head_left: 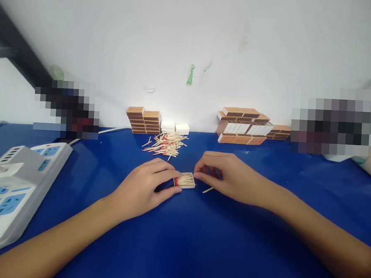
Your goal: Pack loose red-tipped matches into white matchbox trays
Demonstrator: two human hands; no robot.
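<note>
A small white matchbox tray [188, 186] lies on the blue table, filled with matches [186, 179] whose red heads point left. My left hand [148, 182] grips the tray's left end between thumb and fingers. At the tray's right end is my right hand [222, 174], thumb and forefinger pinched together; whatever is between the fingertips is too small to make out. Partly hidden under that hand, a single match [207, 190] rests on the table. Beyond the tray spreads a loose pile of matches [168, 145], red heads mostly to the left.
Stacked matchboxes [143, 122] stand against the wall behind the pile, beside white trays [182, 129]. More matchboxes [242, 139] are stacked at the right, with several white ends showing. A large power strip [42, 189] with a plugged-in adapter occupies the left side.
</note>
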